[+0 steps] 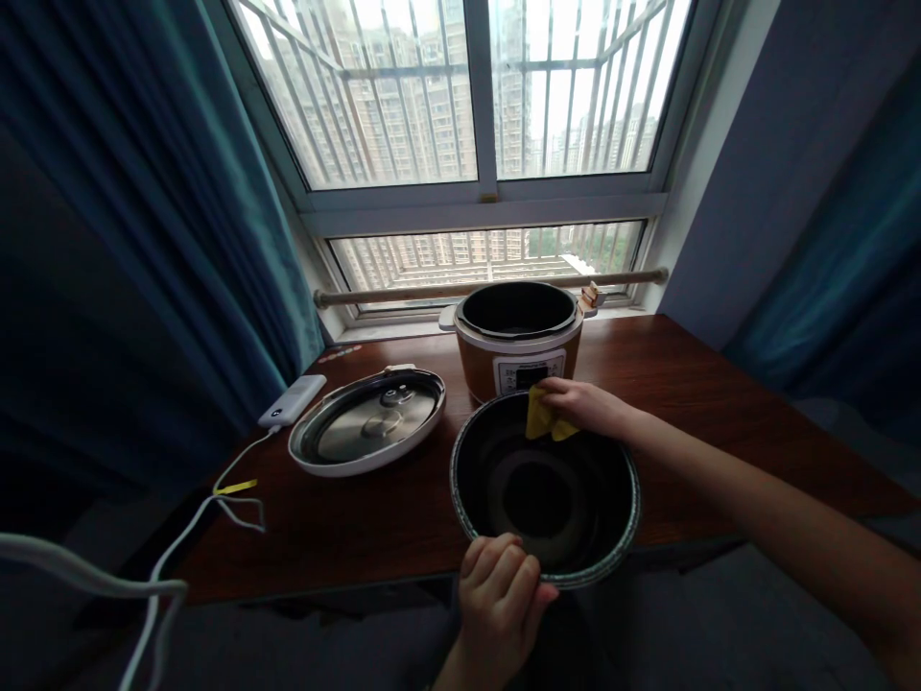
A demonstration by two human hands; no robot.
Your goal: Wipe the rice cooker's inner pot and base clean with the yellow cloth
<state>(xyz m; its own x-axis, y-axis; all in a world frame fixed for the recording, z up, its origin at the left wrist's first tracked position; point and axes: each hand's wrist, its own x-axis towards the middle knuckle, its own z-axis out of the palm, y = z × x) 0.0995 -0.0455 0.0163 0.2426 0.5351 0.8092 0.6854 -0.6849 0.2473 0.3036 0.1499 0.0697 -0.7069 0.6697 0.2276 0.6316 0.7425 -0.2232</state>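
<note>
A dark inner pot [539,499] with a speckled rim is tilted toward me at the table's front edge. My left hand [500,600] grips its near rim, fingers curled over the edge. At the far rim, my right hand [586,405] pinches a yellow cloth [545,417] that lies against the pot's inner wall. Just behind stands the brown and white electric pressure cooker [522,336], uncovered, with a control panel on its front. To the left, the round cooker lid [370,422] rests with its metal inner side up.
A white power bank [294,398] lies left of the lid, a white cable [173,547] with a yellow tie running from it to the lower left. Behind the wooden table [683,384] are a barred window and a horizontal rail [403,294]. Blue curtains [179,192] hang at both sides.
</note>
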